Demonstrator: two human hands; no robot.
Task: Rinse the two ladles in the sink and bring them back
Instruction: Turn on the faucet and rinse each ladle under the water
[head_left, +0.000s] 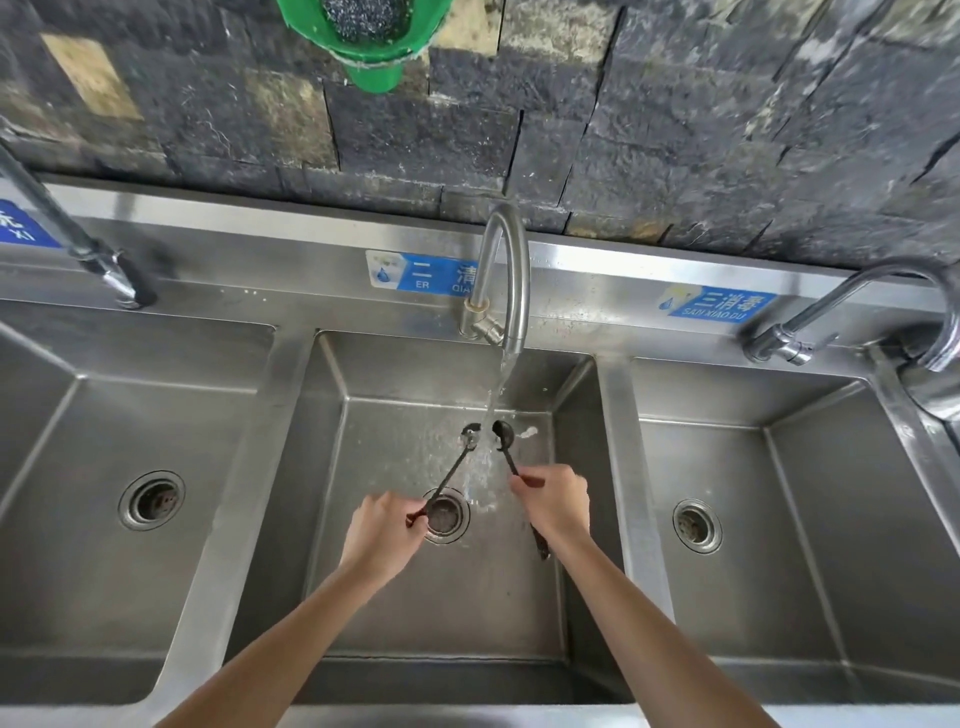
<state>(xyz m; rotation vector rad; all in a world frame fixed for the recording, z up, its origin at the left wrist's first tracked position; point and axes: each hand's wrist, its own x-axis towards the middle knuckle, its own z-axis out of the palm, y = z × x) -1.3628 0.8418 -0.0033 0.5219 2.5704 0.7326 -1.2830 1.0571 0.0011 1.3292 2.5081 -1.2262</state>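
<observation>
Sink (613, 467), stainless steel, 3 basins side by side w/ a dark stone-tile wall (675, 130) behind. Blue labels on the back rim. Middle basin is the one in use; its curved tap (506, 270) is running, water stream (491, 410) falls between the two ladle bowls and splashes on the basin floor near the drain (445, 515). Other taps stand at far left (78, 234) and far right (857, 312), no water seen from them. Green plastic holder (363, 36) hangs on the wall at top, w/ a dark scrubber inside.

Both bare arms reach in from the bottom edge over the middle basin. Left hand (382, 535) is closed around the handle end of the left ladle (452, 470). Right hand (556, 506) is closed around the right ladle (505, 441) approx mid-handle; handle tail sticks out below the wrist.

Ladles: both small, dark/black, thin straight handles, round little bowls. Held above the basin floor, handles angled inward so the bowls sit near each other, just either side of the stream, apart, not touching. Left bowl looks wet w/ water breaking over it; right bowl faces up, glossy. Can't tell if any residue is left on either.
</observation>
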